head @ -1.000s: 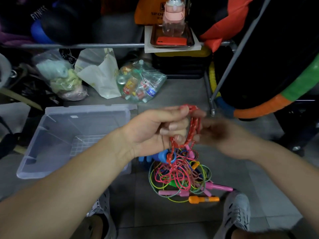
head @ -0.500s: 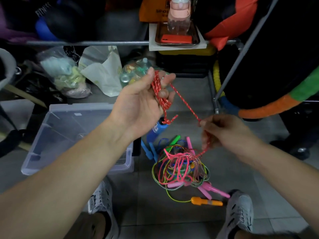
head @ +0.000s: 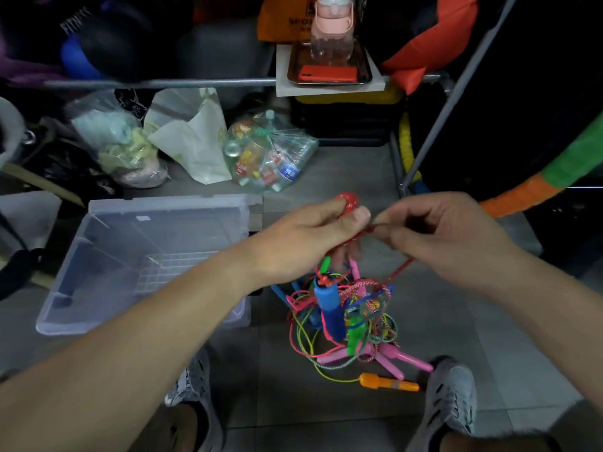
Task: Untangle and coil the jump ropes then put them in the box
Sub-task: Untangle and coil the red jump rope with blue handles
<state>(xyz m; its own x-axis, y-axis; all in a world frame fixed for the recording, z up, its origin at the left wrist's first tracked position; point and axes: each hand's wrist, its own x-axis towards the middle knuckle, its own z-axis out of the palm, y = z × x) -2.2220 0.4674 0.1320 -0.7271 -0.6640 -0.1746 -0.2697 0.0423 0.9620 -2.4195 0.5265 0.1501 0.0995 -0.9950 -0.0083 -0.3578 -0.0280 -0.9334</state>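
My left hand (head: 313, 236) grips a coiled bunch of the red jump rope (head: 348, 201), whose loops stick out above my thumb. My right hand (head: 447, 233) pinches the same red rope close to the left hand, and a strand runs down from it into the tangle. The tangle of jump ropes (head: 349, 318) lies on the floor between my feet, with a blue handle (head: 328, 303) hanging upright, pink handles (head: 401, 358), a green one and an orange handle (head: 388, 383). The clear plastic box (head: 107, 256) stands to the left, holding no ropes.
Behind the box lie plastic bags (head: 127, 148) and a bag of bottles (head: 267, 158). A metal rack rail (head: 163, 82) crosses the back, bearing a tray with a red phone (head: 328, 73) and a pink bottle. A slanted rack leg (head: 434, 125) stands at right. My grey shoes (head: 452, 396) flank the tangle.
My left hand has dropped from high up to level with my right hand. The two hands have come close together, and the blue handle now hangs lifted off the pile.
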